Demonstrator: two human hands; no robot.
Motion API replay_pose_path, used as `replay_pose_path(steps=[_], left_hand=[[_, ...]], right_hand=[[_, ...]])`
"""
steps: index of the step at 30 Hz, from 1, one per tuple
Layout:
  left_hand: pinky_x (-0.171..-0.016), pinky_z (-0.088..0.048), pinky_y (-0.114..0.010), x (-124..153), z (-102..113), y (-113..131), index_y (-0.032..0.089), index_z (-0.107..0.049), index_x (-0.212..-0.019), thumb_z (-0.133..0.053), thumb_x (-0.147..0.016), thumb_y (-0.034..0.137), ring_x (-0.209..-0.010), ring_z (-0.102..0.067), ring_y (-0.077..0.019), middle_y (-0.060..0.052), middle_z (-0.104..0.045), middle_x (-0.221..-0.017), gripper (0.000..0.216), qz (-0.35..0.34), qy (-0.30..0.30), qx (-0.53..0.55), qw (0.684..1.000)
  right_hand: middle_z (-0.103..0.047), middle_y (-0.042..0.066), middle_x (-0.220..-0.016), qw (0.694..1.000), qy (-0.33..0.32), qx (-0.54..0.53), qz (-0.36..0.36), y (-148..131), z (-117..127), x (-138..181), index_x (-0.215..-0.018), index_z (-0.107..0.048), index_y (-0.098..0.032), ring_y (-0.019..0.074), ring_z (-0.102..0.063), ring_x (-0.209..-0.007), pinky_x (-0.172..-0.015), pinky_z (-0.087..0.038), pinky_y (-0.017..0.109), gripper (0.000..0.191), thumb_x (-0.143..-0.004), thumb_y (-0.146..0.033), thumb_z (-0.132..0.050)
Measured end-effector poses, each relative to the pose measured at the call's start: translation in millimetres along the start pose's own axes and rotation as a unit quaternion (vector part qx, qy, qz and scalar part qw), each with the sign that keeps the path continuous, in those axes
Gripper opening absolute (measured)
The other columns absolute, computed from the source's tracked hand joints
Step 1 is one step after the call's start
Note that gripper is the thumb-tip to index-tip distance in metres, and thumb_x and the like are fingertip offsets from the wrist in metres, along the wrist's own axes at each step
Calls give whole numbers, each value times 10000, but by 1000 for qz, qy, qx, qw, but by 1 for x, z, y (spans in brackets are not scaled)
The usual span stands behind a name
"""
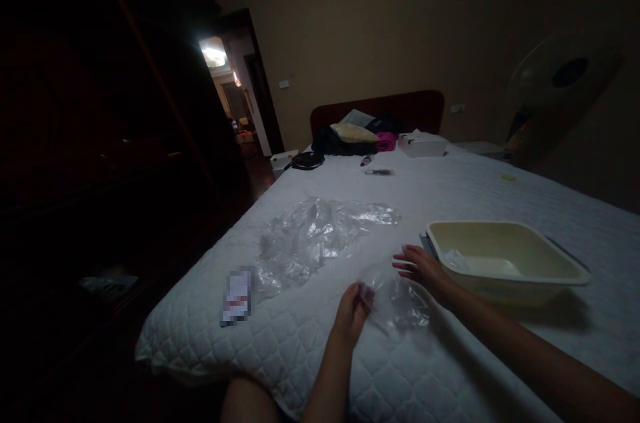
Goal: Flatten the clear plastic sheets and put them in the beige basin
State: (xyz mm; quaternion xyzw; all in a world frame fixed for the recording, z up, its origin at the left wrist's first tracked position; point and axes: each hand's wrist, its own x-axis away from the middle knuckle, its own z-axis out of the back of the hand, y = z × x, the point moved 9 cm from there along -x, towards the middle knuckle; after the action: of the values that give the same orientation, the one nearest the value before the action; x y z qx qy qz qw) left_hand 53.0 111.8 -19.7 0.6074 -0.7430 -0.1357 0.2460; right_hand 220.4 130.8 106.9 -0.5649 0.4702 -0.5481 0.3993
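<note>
My left hand is closed on the edge of a clear plastic bag over the near part of the bed. Above the bag's right side, my right hand has its fingers stretched out and apart, holding nothing that I can see. Several more clear plastic bags lie spread in a crumpled heap farther forward and left. Close to my right forearm stands a cream plastic basin with grey handles. Some crumpled clear plastic lies inside it at the left.
A blurred-out card or packet lies near the bed's left edge. Toward the headboard are a white box, a dark pouch, a pile of clothes and a small flat item. A fan stands at the right.
</note>
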Motion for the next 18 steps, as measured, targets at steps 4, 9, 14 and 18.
replay_pose_path(steps=[4,9,14,18], left_hand=[[-684,-467,-250,-1,3,-4,115,-590,-765,-625,-713,226,-655,-603,-130,-49,-627,-704,127,28,34,16,999],[-648,-462,-259,0,-1,-1,119,-588,-765,-604,-743,271,-627,-600,-139,-44,-625,-683,154,27,28,18,999],[-579,-438,-240,3,-3,0,108,-588,-772,-612,-739,330,-592,-587,-136,-43,-614,-664,225,35,27,25,999],[-552,-419,-210,3,0,0,103,-586,-760,-624,-730,267,-549,-563,-105,-26,-600,-650,171,31,39,8,999]], right_hand=[[-508,147,-1147,980,46,176,85,3,12,-10,-1064,-424,-186,237,-563,-971,-774,-480,375,367,-745,-353,-495],[-518,105,-1099,880,45,365,299,-18,-3,1,-1059,-491,-181,234,-523,-1006,-876,-409,406,364,-712,-290,-475],[-514,108,-1143,826,-25,445,346,-18,-32,13,-1118,-486,-175,224,-486,-1076,-928,-378,393,426,-696,-200,-431],[-506,117,-1183,810,-88,469,341,-4,-50,12,-1158,-470,-165,226,-479,-1093,-945,-366,382,442,-723,-237,-456]])
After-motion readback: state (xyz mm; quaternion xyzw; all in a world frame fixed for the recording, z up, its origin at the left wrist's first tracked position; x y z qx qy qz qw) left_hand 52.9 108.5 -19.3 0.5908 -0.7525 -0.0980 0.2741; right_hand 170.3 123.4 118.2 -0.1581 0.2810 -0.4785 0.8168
